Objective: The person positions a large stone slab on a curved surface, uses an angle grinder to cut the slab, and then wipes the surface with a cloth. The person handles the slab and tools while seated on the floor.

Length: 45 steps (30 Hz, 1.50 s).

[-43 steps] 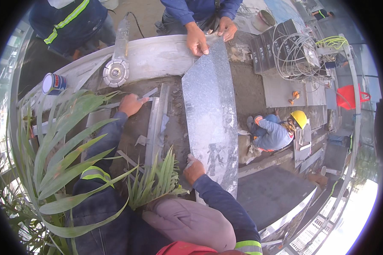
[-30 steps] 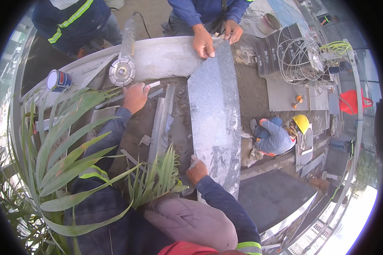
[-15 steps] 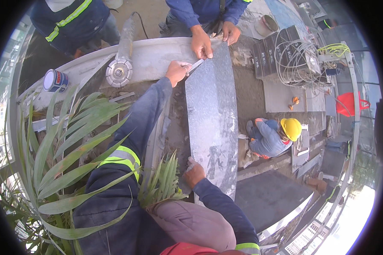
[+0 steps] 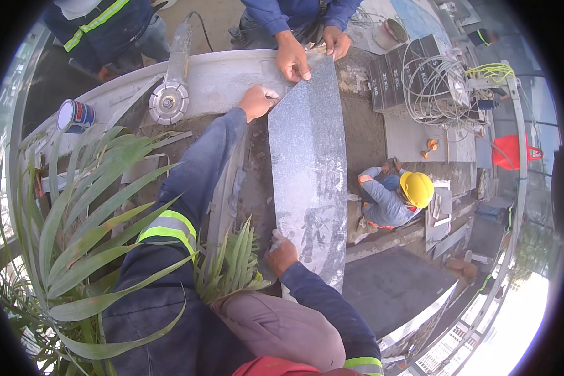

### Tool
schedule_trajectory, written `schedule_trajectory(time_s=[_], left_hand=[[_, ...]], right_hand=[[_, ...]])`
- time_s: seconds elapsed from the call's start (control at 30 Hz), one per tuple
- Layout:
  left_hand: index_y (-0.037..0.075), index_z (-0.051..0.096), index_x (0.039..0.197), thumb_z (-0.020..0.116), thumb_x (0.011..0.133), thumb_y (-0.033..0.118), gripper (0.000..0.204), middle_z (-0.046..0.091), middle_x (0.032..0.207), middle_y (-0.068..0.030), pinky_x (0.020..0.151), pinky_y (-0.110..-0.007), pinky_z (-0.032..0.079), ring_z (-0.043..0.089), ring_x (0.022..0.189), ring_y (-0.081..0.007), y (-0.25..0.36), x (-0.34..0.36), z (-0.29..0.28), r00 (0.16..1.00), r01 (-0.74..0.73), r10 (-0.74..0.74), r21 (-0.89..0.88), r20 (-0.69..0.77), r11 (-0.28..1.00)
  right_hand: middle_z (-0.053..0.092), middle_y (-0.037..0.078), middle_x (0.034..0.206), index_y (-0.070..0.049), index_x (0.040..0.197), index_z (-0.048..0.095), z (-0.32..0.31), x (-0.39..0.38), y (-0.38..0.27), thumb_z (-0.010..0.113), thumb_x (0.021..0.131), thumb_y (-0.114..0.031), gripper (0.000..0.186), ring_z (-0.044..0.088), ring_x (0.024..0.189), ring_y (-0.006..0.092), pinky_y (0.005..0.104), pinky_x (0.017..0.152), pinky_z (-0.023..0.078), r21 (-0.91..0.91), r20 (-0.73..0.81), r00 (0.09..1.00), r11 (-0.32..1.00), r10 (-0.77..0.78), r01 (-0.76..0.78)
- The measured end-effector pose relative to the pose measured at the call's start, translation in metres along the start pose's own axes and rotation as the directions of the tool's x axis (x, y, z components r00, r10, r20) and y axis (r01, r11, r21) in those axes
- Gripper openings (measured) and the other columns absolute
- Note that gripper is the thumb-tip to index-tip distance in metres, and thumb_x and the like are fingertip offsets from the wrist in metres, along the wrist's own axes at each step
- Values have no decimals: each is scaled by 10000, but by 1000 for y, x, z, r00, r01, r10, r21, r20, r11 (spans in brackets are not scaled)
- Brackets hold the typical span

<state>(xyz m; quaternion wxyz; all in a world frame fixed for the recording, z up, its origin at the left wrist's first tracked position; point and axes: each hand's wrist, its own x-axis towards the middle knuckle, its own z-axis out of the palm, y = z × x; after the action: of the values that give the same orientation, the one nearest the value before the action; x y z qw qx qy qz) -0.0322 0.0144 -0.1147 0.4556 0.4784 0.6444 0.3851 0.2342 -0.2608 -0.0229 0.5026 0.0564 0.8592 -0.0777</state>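
A long grey speckled stone slab [image 4: 310,169] lies lengthwise away from me on a mortar bed. My left hand [image 4: 259,102] reaches far forward, fingers curled on the slab's left edge near its far end. At the near end, my right hand [image 4: 281,252] grips the left corner. A co-worker across from me presses one hand [image 4: 292,57] on the far end and rests the other hand [image 4: 336,42] at its far corner.
An angle grinder [image 4: 169,100] lies on the curved concrete ledge [image 4: 225,75], a paint can [image 4: 75,116] to its left. Long green plant leaves [image 4: 75,219] crowd my left side. Below, a person in a yellow helmet [image 4: 417,188] crouches. Cable coils [image 4: 429,78] sit at right.
My left hand left the metal strips at the left and reached forward to the slab's far left edge. My right hand stayed on the near end.
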Motion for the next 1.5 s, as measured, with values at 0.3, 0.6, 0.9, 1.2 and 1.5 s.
schedule_trajectory(time_s=[0.3,0.6,0.9,1.2,1.5], left_hand=[[-77,750,1024,632,919,27,189,754,919,-149,794,-355,511,684,865,-207,10,19,20,998,61,-60,29,-31,998],[-115,702,1120,590,991,125,294,727,984,-154,857,-342,483,662,911,-210,5,14,21,999,26,-31,-168,-30,985],[-124,651,1242,769,896,236,513,709,1180,-274,922,-389,523,698,1081,-336,27,-9,38,992,4,-1,18,-129,1000],[-188,548,1332,813,858,293,725,650,1254,-358,1027,-413,493,654,1209,-396,39,-10,42,989,10,20,200,-146,980],[-201,526,1346,822,873,243,712,666,1261,-303,1009,-381,495,666,1174,-322,32,-1,51,994,66,-55,122,-94,990]], right_hand=[[738,-61,1257,-189,1216,770,15,7,-4,519,1023,-308,337,587,1293,151,369,1213,202,5,-69,997,1000,21,-21],[721,-63,1298,-188,1224,767,14,7,-3,522,1024,-307,337,580,1308,149,370,1232,186,-5,-82,997,1000,4,-4],[745,10,1169,-163,1098,794,12,-1,1,588,975,-258,258,584,1279,225,387,1212,276,137,-241,970,991,19,14],[571,178,1370,-80,1434,541,73,-107,46,747,893,-343,636,530,1285,369,490,1128,385,863,-381,203,426,902,-270],[637,153,1321,-95,1483,479,166,-76,13,709,892,-510,758,643,1170,373,487,955,518,988,112,139,-95,984,-119]])
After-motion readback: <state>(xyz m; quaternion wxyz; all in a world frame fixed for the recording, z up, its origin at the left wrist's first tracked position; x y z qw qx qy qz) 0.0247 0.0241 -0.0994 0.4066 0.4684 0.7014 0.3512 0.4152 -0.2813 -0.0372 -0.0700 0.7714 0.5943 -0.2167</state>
